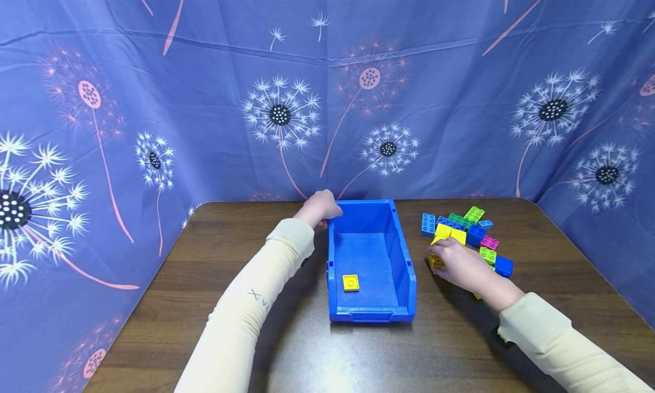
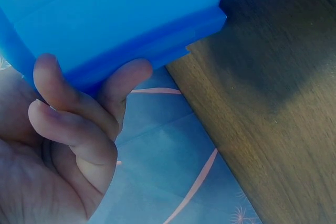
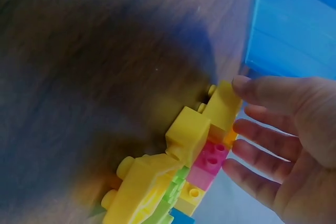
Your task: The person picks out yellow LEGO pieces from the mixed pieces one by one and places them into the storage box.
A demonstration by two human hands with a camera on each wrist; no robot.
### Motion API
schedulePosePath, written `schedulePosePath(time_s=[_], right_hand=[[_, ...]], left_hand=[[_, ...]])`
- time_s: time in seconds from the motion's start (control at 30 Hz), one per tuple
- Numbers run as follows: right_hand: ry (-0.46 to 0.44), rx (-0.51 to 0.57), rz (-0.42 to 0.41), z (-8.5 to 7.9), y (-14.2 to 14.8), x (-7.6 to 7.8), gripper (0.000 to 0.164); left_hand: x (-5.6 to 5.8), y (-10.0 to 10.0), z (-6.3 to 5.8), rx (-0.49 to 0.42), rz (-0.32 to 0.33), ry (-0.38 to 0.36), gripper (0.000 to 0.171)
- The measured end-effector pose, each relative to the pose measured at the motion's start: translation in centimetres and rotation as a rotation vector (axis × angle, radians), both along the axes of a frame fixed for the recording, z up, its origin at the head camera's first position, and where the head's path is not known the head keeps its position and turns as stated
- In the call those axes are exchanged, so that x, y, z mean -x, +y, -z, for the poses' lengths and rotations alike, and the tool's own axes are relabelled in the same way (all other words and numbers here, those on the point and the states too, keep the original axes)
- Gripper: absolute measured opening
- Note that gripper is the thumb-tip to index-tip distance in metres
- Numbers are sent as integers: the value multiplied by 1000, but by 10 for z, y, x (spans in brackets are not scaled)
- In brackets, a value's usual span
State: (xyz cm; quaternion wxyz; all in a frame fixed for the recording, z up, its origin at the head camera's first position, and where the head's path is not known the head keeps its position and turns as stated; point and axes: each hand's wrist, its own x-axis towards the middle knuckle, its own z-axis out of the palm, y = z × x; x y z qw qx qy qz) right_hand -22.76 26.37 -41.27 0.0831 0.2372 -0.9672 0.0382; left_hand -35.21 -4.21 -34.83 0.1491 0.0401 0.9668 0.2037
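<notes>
A blue plastic storage bin (image 1: 372, 314) stands on the table, with a small yellow square brick (image 1: 350, 282) lying inside it. My left hand (image 1: 320, 206) grips the bin's far left corner; up close, its fingers (image 2: 79, 129) curl against the blue rim (image 2: 173, 40). To the bin's right, my right hand (image 1: 463, 265) is at the near side of a pile of toy building bricks. Its thumb and spread, fairly straight fingers (image 3: 262, 137) have their tips right at the edge of a yellow brick (image 3: 223, 106). Another yellow brick (image 3: 188, 132) and a pink brick (image 3: 207, 161) lie beside that.
Blue bricks (image 1: 476, 235), green bricks (image 1: 474, 214) and a pink brick (image 1: 489, 242) lie close together in the pile. The brown wooden table (image 1: 245, 239) ends at a blue curtain (image 1: 215, 97) with dandelion prints, which hangs behind and at both sides.
</notes>
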Motion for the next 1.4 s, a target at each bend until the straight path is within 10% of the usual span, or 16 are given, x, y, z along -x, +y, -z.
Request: schedulePosePath(time_s=[0.7, 1.4], right_hand=[[46, -69, -30, 2, -3, 5, 40], [-20, -32, -45, -31, -10, 3, 33]], left_hand=[[0, 0, 1, 3, 8, 15, 23], [-8, 1, 1, -21, -10, 5, 27]])
